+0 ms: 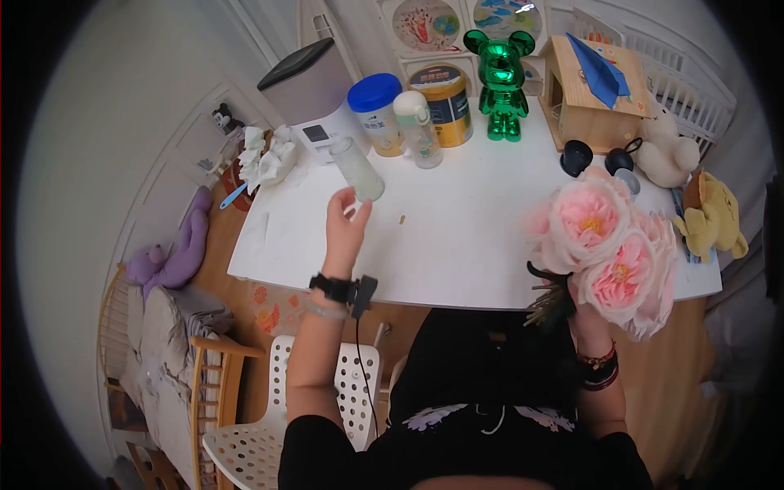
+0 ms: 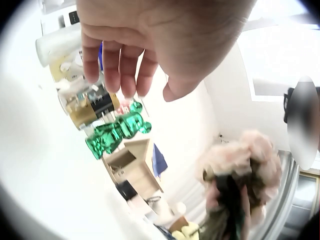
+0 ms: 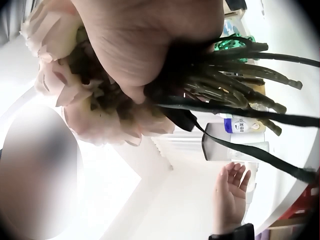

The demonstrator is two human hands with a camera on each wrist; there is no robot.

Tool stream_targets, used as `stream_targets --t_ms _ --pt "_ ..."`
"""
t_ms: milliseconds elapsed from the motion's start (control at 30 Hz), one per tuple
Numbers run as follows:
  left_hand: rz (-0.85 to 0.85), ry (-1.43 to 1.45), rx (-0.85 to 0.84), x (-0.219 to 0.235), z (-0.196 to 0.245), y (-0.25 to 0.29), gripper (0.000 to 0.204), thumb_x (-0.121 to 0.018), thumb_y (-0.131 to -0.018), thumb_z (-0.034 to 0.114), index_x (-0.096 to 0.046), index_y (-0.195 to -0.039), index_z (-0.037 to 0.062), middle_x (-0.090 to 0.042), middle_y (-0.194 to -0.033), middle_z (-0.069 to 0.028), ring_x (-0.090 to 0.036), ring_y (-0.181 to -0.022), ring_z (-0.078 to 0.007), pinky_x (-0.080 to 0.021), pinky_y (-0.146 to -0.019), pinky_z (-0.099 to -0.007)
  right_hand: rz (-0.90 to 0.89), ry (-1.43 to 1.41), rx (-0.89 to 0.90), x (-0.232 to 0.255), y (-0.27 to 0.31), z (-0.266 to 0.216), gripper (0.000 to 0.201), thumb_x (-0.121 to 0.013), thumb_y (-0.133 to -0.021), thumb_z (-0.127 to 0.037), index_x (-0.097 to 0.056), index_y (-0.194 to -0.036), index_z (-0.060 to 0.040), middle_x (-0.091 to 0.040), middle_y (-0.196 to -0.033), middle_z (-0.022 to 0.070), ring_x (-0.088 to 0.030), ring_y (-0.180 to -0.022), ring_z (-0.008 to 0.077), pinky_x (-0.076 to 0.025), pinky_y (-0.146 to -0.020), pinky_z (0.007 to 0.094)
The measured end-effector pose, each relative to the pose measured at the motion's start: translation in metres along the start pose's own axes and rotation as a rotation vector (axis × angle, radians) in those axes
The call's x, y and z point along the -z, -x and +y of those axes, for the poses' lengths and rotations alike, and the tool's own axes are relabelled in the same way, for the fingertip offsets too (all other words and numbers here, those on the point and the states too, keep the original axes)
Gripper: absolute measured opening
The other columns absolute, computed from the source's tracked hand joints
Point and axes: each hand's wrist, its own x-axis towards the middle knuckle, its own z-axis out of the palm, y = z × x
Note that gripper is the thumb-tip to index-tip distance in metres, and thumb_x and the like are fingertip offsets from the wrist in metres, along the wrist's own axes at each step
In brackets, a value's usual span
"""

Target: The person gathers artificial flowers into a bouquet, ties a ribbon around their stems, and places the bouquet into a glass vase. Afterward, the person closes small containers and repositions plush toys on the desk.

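My right hand (image 1: pixel 590 328) grips a bouquet of large pink flowers (image 1: pixel 616 273) over the right front edge of the white table. In the right wrist view its fingers wrap the bundled green stems (image 3: pixel 225 87), with a dark ribbon (image 3: pixel 260 152) trailing from them. My left hand (image 1: pixel 345 237) hovers above the left part of the table, fingers loosely bent with nothing between them. Just beyond its fingertips a frosted glass vase (image 1: pixel 358 171) stands on the table. The left wrist view shows the same empty fingers (image 2: pixel 128 82), with the vase (image 2: pixel 57 46) beside them.
Behind the vase stand a grey-white appliance (image 1: pixel 306 102), a blue-lidded can (image 1: pixel 376 114), a bottle (image 1: pixel 419 131) and a gold can (image 1: pixel 445 106). A shiny green bear figure (image 1: pixel 502 86) and wooden house (image 1: pixel 596 94) line the back. Crumpled tissues (image 1: pixel 268 159) lie left; plush toys (image 1: pixel 710 216) sit right.
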Motion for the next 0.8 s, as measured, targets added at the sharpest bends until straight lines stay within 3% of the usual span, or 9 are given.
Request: stream_targets --t_ms 33,100,200,300,433,500,600,733,800 --pt "0.007 -0.003 -0.004 0.001 -0.008 -0.018 0.046 -0.068 -0.083 0.019 -0.048 -0.119 -0.0007 -0.053 -0.114 -0.0131 -0.051 -0.105 -0.021 -0.042 -0.091 -0.034 0.087 -0.244 -0.055 -0.024 -0.008 -0.026 0.03 -0.051 -0.093 -0.007 -0.046 -0.121 -0.0009 -0.059 -0.105 0.0124 -0.061 -0.093 0.023 -0.051 -0.082 0.0364" --pt "0.094 0.0 0.27 -0.001 -0.018 -0.048 0.075 -0.074 -0.077 0.03 -0.035 -0.132 -0.0027 -0.042 -0.129 -0.0203 -0.043 -0.119 -0.0273 -0.039 -0.097 -0.0382 0.088 -0.287 -0.152 -0.029 -0.012 -0.047 0.026 -0.051 -0.093 -0.007 -0.047 -0.118 -0.0007 -0.059 -0.102 0.011 -0.062 -0.09 0.0223 -0.052 -0.078 0.0356" --pt "0.138 -0.054 0.349 -0.012 -0.028 -0.074 0.092 -0.078 -0.072 0.035 -0.026 -0.137 -0.0044 -0.033 -0.137 -0.024 -0.036 -0.126 -0.0317 -0.036 -0.1 -0.0411 0.169 -0.374 -0.231 -0.034 -0.013 -0.05 0.024 -0.059 -0.089 -0.007 -0.054 -0.112 -0.0012 -0.061 -0.098 0.0091 -0.064 -0.083 0.0226 -0.052 -0.077 0.0338" --pt "0.214 0.028 0.337 -0.028 -0.049 -0.088 0.092 -0.079 -0.07 0.034 -0.028 -0.136 -0.0049 -0.038 -0.135 -0.0237 -0.039 -0.125 -0.032 -0.037 -0.099 -0.0396 0.078 -0.318 -0.132 -0.031 -0.008 -0.049 0.024 -0.051 -0.093 -0.008 -0.049 -0.116 -0.0021 -0.059 -0.097 0.0097 -0.063 -0.085 0.0219 -0.053 -0.076 0.0349" --pt "0.242 0.091 0.292 -0.043 -0.051 -0.094 0.084 -0.08 -0.069 0.033 -0.036 -0.13 -0.0055 -0.049 -0.125 -0.0228 -0.049 -0.117 -0.0312 -0.041 -0.095 -0.0372 0.026 -0.232 -0.098 -0.018 -0.003 -0.044 0.024 -0.053 -0.093 -0.012 -0.051 -0.116 -0.0024 -0.06 -0.102 0.0088 -0.063 -0.087 0.0217 -0.053 -0.076 0.0344" --pt "0.275 -0.079 0.174 -0.045 -0.042 -0.091 0.07 -0.08 -0.068 0.031 -0.047 -0.118 -0.0055 -0.058 -0.112 -0.0202 -0.057 -0.105 -0.0303 -0.044 -0.09 -0.0361 0.045 -0.234 -0.1 -0.017 -0.002 -0.044 0.025 -0.054 -0.093 -0.013 -0.051 -0.115 -0.0023 -0.06 -0.102 0.0087 -0.063 -0.087 0.0219 -0.053 -0.076 0.0343" --pt "0.31 -0.191 0.176 -0.045 -0.04 -0.091 0.065 -0.081 -0.067 0.031 -0.051 -0.112 -0.0037 -0.059 -0.109 -0.0185 -0.057 -0.101 -0.0274 -0.044 -0.087 -0.0353 0.076 -0.234 -0.119 -0.016 0.0 -0.046 0.025 -0.056 -0.092 -0.012 -0.052 -0.115 -0.0019 -0.061 -0.102 0.0087 -0.064 -0.086 0.0222 -0.054 -0.076 0.034" --pt "0.334 -0.177 0.168 -0.042 -0.023 -0.079 0.062 -0.081 -0.069 0.029 -0.051 -0.113 -0.0034 -0.06 -0.108 -0.0163 -0.057 -0.1 -0.0261 -0.045 -0.086 -0.0348 0.209 -0.208 -0.055 -0.008 0.007 -0.024 0.025 -0.057 -0.091 -0.01 -0.052 -0.113 -0.0009 -0.061 -0.101 0.0094 -0.064 -0.086 0.0224 -0.054 -0.076 0.0338" --pt "0.276 -0.012 0.043 -0.04 0.001 -0.059 0.057 -0.079 -0.071 0.027 -0.051 -0.109 -0.0043 -0.061 -0.106 -0.0169 -0.058 -0.103 -0.0253 -0.045 -0.087 -0.0349 0.202 -0.216 -0.09 -0.01 0.007 -0.023 0.025 -0.057 -0.091 -0.01 -0.053 -0.113 -0.0008 -0.061 -0.101 0.0095 -0.064 -0.086 0.0226 -0.055 -0.076 0.0342"
